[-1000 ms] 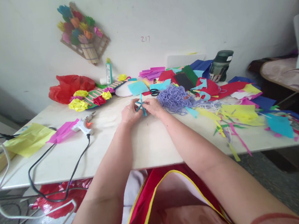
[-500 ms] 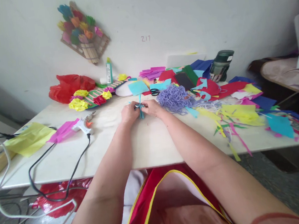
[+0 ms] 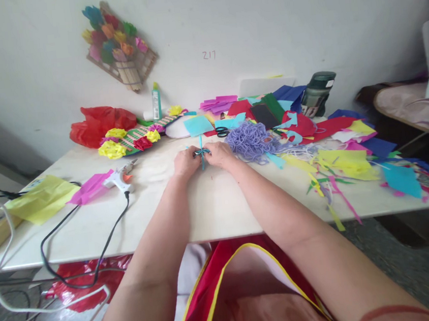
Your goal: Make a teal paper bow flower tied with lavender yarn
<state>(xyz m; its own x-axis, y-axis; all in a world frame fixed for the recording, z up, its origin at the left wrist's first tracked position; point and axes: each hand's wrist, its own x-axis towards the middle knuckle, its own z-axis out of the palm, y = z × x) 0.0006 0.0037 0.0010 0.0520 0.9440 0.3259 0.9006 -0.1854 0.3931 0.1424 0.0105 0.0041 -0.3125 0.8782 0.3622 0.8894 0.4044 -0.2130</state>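
Close together on the white table, my left hand [image 3: 186, 159] and my right hand [image 3: 219, 153] pinch the two sides of a small light-blue paper strip piece [image 3: 202, 153]. The strips cross between my fingertips, one end pointing away from me and another towards me. Its exact shape is too small to make out. Just right of my right hand lies a heap of purple yarn [image 3: 249, 140]. Black-handled scissors [image 3: 222, 131] rest behind that hand, beside a light-blue paper square [image 3: 198, 125].
A glue gun [image 3: 120, 179] with a black cord lies at left, by pink paper [image 3: 92, 188] and yellow paper [image 3: 44, 199]. Behind are a decorated board [image 3: 135, 138], a red bag [image 3: 99, 125] and a glue bottle [image 3: 156, 103]. Coloured scraps and a dark bottle [image 3: 318, 94] stand right.
The light-blue strips between my fingers have shifted slightly, and the near end looks narrower. Both hands stay in almost the same place.
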